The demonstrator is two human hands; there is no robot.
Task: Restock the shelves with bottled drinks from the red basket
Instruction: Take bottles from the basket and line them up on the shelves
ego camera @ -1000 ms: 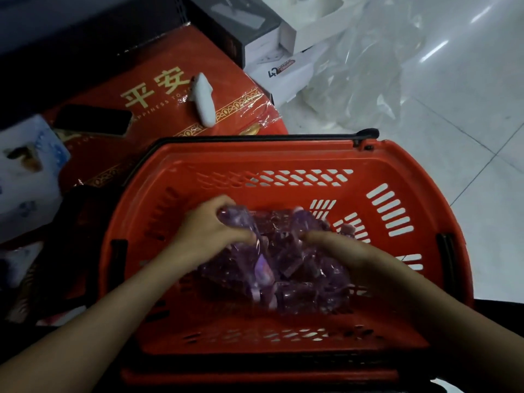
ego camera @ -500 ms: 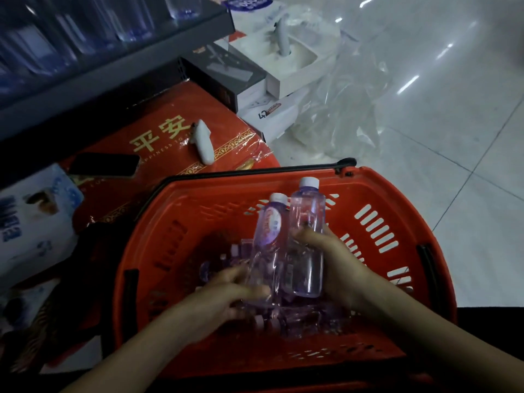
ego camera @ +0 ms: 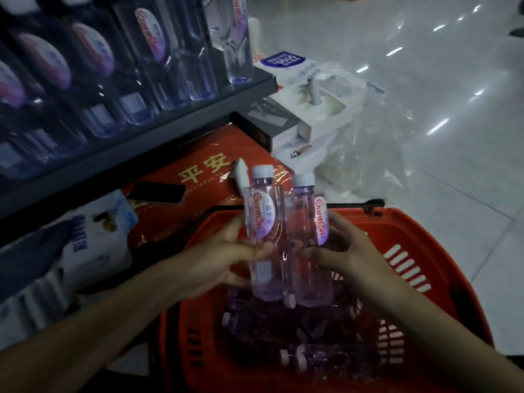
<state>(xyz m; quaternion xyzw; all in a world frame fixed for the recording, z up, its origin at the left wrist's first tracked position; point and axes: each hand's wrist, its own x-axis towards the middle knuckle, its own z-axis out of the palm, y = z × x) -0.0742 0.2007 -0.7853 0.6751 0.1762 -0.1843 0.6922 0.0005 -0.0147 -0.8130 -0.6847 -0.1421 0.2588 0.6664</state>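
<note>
Two clear purple-tinted bottles with white caps stand upright side by side above the red basket [ego camera: 419,239]. My left hand [ego camera: 224,259] grips the left bottle [ego camera: 263,219] around its middle. My right hand [ego camera: 348,251] grips the right bottle [ego camera: 307,231] from the right side. Several more bottles [ego camera: 312,344] lie on their sides in the basket's bottom. The dark shelf [ego camera: 136,140] at upper left carries a row of the same bottles [ego camera: 147,52], standing upright.
Beyond the basket lies a red gift box [ego camera: 204,177] with a black phone [ego camera: 156,192] and a small white object [ego camera: 241,173] on it. White boxes [ego camera: 317,106] and clear plastic wrap [ego camera: 377,154] lie on the tiled floor. A blue-white pack [ego camera: 93,239] sits under the shelf.
Both hands have lifted the two bottles up out of the basket, from lying in the pile to upright above it. The view has tilted up, bringing the stocked shelf into sight.
</note>
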